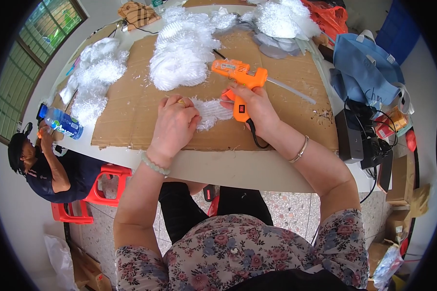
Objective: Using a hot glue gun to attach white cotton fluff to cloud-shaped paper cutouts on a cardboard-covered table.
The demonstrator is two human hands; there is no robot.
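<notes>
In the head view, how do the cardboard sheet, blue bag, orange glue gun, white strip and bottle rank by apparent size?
1. Cardboard sheet
2. Blue bag
3. Orange glue gun
4. White strip and bottle: too close to rank, the strip being partly covered.

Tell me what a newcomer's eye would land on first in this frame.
Probably the bright orange glue gun, gripped in the person's right hand over the cardboard sheet. Next, likely the fluffy white heap at the upper middle, beyond the left hand. The blue bag at the upper right also stands out.
</notes>
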